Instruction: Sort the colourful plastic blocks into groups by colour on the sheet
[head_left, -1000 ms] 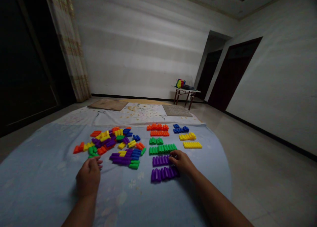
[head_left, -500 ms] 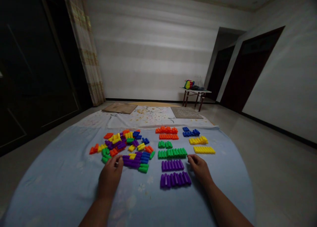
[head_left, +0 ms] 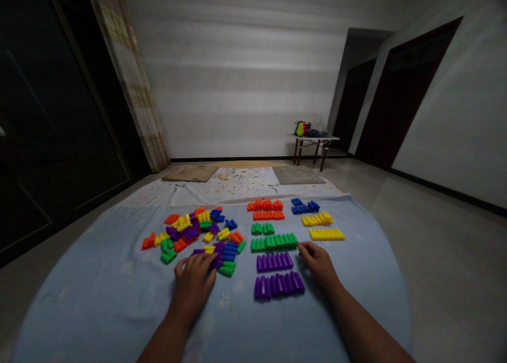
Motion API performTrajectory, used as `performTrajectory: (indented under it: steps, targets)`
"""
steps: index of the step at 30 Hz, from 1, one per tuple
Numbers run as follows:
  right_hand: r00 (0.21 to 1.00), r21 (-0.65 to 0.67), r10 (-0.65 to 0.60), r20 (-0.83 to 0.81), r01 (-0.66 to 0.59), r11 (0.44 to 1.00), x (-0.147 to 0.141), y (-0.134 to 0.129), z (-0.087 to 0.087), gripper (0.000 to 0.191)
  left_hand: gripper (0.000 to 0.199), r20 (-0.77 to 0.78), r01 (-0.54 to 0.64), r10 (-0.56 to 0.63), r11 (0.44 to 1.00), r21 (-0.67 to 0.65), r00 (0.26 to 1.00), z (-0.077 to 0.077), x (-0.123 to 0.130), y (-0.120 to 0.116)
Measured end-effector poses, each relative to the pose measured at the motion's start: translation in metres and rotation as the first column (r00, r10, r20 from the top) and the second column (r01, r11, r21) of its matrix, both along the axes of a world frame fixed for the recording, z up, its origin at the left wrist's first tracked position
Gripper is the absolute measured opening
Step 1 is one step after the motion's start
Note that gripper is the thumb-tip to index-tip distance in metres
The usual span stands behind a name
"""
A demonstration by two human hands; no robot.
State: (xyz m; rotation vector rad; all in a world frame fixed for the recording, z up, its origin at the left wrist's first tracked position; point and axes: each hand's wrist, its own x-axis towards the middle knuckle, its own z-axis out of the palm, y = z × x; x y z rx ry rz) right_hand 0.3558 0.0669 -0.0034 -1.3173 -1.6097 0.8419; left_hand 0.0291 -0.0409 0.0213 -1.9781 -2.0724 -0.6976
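Observation:
My left hand [head_left: 195, 275] lies over the near edge of the mixed pile, its fingers spread and its thumb apart. Its fingertips are at purple plastic building pieces [head_left: 217, 263], partly hidden under them. Closed with the fingertips together, my right hand [head_left: 320, 265] rests at the right end of a row of green pieces [head_left: 277, 241]; whatever is between the fingertips is too small to make out. Purple rows [head_left: 279, 285] lie just left of that hand. Beside the left hand are blue pieces [head_left: 229, 252] and a green piece [head_left: 227, 269].
Orange rows [head_left: 268, 215], yellow rows [head_left: 327, 234] and blue pieces [head_left: 306, 208] lie farther back on the blue tablecloth [head_left: 99, 278]. Two flat boards, one brown [head_left: 190, 173] and one grey [head_left: 298, 175], are at the far edge. A small table [head_left: 312, 137] stands by the wall.
My left hand has moved right and forward onto the purple pieces, its fingers opening out from a closed shape. My right hand stays by the green row. The view has tilted slightly.

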Motion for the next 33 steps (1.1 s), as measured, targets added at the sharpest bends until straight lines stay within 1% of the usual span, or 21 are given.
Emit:
performTrajectory:
  steps: [3, 5, 8, 11, 14, 16, 18, 20, 22, 24, 28, 30, 33]
  targets:
    - [1.0, -0.017, -0.003, -0.016, 0.002, 1.0, 0.0, 0.0, 0.0, 0.049, 0.034, 0.021, -0.011, 0.011, 1.0, 0.007, 1.0, 0.003, 0.001, 0.001]
    - [1.0, -0.011, 0.002, -0.031, -0.002, 1.0, -0.001, -0.001, 0.001, 0.048, 0.036, 0.055, -0.052, 0.051, 0.999, 0.015, 0.997, 0.007, 0.002, 0.001]
    - [0.999, 0.003, 0.008, -0.041, -0.008, 1.0, -0.002, -0.002, 0.003, 0.044, 0.039, 0.113, -0.145, 0.141, 0.989, 0.03, 0.983, 0.013, 0.004, 0.002]
    - [0.999, 0.004, 0.013, -0.035, -0.013, 1.0, -0.002, -0.002, 0.004, 0.042, 0.039, 0.106, -0.169, 0.166, 0.985, 0.022, 0.98, 0.018, 0.011, 0.001]
    - [0.999, 0.001, 0.011, -0.037, -0.011, 1.0, -0.002, -0.002, 0.005, 0.042, 0.037, 0.058, -0.091, 0.097, 0.991, -0.093, 0.994, 0.025, 0.024, -0.001]
    - [0.999, 0.0, 0.006, -0.041, -0.006, 1.0, -0.002, -0.002, 0.005, 0.043, 0.037, 0.047, -0.04, 0.051, 0.978, -0.204, 0.998, 0.032, 0.033, -0.004]
    - [0.999, 0.0, 0.003, -0.045, -0.003, 1.0, -0.002, -0.001, 0.005, 0.043, 0.039, 0.048, -0.028, 0.043, 0.958, -0.284, 0.998, 0.04, 0.04, -0.006]
    - [0.999, 0.002, 0.007, -0.047, -0.007, 1.0, -0.002, -0.001, 0.005, 0.043, 0.043, 0.053, -0.043, 0.063, 0.948, -0.317, 0.997, 0.047, 0.042, -0.008]
    - [0.999, 0.013, 0.011, -0.043, -0.01, 1.0, -0.002, -0.001, 0.006, 0.043, 0.047, 0.07, -0.047, 0.073, 0.947, -0.317, 0.995, 0.05, 0.04, -0.01]
    - [0.999, 0.032, 0.011, -0.033, -0.01, 0.999, -0.002, 0.0, 0.005, 0.043, 0.05, 0.103, -0.003, 0.038, 0.946, -0.325, 0.994, 0.047, 0.035, -0.011]
    - [1.0, 0.043, 0.019, -0.023, -0.018, 0.999, -0.002, 0.001, 0.004, 0.04, 0.05, 0.194, 0.161, -0.092, 0.912, -0.377, 0.977, 0.032, 0.025, -0.013]
    - [1.0, 0.034, 0.019, -0.023, -0.018, 0.999, -0.002, 0.0, 0.004, 0.039, 0.048, 0.213, 0.177, -0.1, 0.907, -0.383, 0.972, 0.028, 0.023, -0.014]
    - [1.0, 0.022, 0.012, -0.025, -0.011, 1.0, -0.002, 0.0, 0.006, 0.036, 0.044, 0.215, 0.178, -0.1, 0.907, -0.382, 0.971, 0.033, 0.028, -0.012]
